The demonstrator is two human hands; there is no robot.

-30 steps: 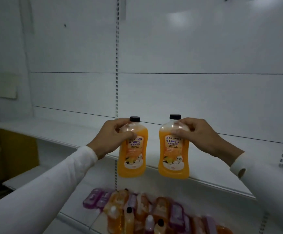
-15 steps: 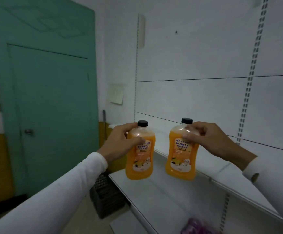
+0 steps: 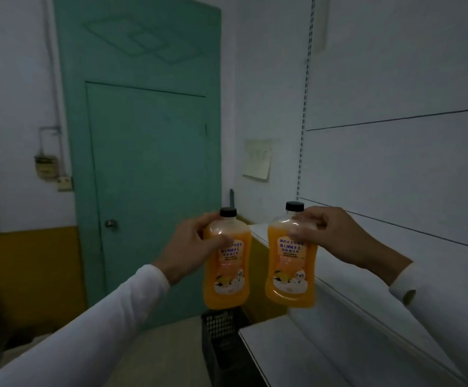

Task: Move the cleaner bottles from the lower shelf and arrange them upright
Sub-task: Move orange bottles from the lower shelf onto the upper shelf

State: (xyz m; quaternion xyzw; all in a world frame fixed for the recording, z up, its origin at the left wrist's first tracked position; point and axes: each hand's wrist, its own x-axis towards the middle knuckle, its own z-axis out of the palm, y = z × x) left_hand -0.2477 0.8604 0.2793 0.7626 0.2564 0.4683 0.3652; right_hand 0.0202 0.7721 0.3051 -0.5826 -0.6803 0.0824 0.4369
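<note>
Two orange cleaner bottles with black caps are held upright in the air, side by side. My left hand (image 3: 189,248) grips the left bottle (image 3: 227,277) around its shoulder. My right hand (image 3: 330,236) grips the right bottle (image 3: 290,275) near its neck. Both hang at the left end of the white upper shelf (image 3: 366,300), the right bottle in front of its edge. The white lower shelf (image 3: 297,356) shows below; the other bottles on it are out of view.
A green door (image 3: 143,163) stands straight ahead beyond the shelf's end. A black plastic crate (image 3: 221,331) sits on the floor beside the lower shelf. The white back panel (image 3: 394,163) with a slotted upright rises on the right.
The view has swung left from the shelf face to the shelf's end and the door. Both hands still hold their bottles upright, and the bottles lying on the lower shelf have left the view.
</note>
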